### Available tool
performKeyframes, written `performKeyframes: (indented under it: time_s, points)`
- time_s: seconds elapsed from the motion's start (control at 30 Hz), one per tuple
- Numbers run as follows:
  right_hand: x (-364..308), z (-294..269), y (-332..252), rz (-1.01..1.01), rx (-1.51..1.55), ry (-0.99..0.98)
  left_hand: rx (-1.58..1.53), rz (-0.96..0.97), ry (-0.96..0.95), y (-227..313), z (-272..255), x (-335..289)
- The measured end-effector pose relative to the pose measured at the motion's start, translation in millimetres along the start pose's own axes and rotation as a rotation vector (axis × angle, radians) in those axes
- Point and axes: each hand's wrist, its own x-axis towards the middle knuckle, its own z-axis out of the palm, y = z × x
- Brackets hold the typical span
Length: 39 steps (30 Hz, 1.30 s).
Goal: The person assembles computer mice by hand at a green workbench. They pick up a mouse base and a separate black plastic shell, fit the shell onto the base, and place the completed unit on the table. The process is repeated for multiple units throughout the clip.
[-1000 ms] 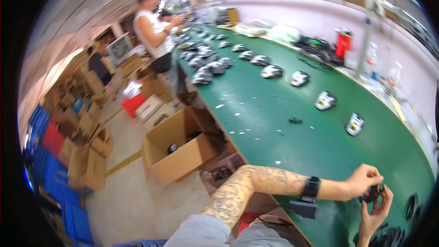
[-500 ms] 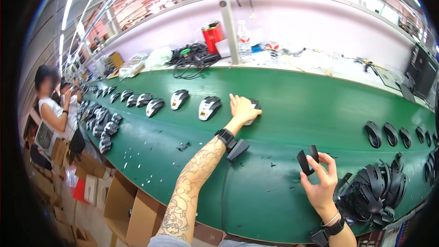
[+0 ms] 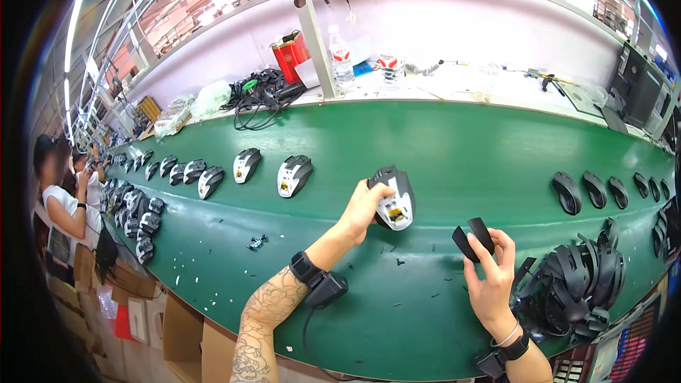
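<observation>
My left hand [image 3: 360,211] is closed round a computer mouse [image 3: 402,188] with a black front and a white rear that has an open recess with a yellowish part inside. Its thumb lies across the top of the mouse. To the right, my right hand [image 3: 493,273] pinches two thin, curved black mouse cover pieces [image 3: 480,232] between fingers and thumb, fanned slightly apart. Beside my right wrist is a heap of similar black curved covers [image 3: 578,284]. Left of the held mouse, another black and white mouse [image 3: 294,176] rests on the green work surface [image 3: 440,149].
A row of mice [image 3: 211,181] stretches away to the left, above a pile of mice [image 3: 138,216]. Black mice [image 3: 567,193] stand at the right. Small dark scraps [image 3: 257,242] lie in front. Tangled cables [image 3: 266,92] and bottles [image 3: 340,57] are at the back. Co-workers [image 3: 64,206] stand far left.
My left hand has lifted the mouse off the surface and brought it nearer and slightly right, so its recess shows. The right hand still pinches the covers. The view has shifted a little.
</observation>
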Motion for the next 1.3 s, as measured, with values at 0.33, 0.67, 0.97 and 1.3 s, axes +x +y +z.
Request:
performKeyframes:
  time_s: [0.33, 0.67, 0.97, 1.3]
  points:
    - [4, 1, -1, 0.055, 0.028, 0.005, 0.0, 0.176, -0.25, -22, 9, 1]
    - [-13, -14, -31, -0.047, 0.028, 0.006, -0.123, 0.073, -0.27, -38, 49, -42]
    - [-13, -9, -41, 0.033, 0.127, -0.003, -0.429, 0.111, -0.548, -84, 76, -45]
    - [-9, -16, -39, -0.094, -0.071, -0.041, 0.016, 0.363, -0.315, -53, 73, -103]
